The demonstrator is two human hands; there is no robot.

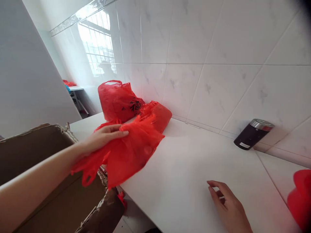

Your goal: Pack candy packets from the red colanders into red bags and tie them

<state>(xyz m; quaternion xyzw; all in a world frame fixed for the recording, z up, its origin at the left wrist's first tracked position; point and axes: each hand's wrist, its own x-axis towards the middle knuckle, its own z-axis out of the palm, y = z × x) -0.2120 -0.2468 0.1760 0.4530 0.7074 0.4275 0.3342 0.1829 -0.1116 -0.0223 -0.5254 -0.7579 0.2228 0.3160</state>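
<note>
My left hand (109, 134) grips a thin red plastic bag (136, 152), thumb on top, over the left edge of the white table (177, 171). The bag hangs flat and crumpled, one handle loop dangling above the open cardboard box (60, 200). Over the table at the lower right, my right hand (228, 204) holds nothing visible, its fingers curved with a gap between thumb and forefinger. Behind the held bag stand a full red bag (116, 100) with black lettering and a second red bundle (160, 115), partly covered.
A dark cylinder with a silver lid (254, 134) stands by the tiled wall (184, 87). Something red (301, 197) lies at the right edge. The box's ragged flaps rise beside the table's left edge. A grey panel (31, 81) stands at the far left.
</note>
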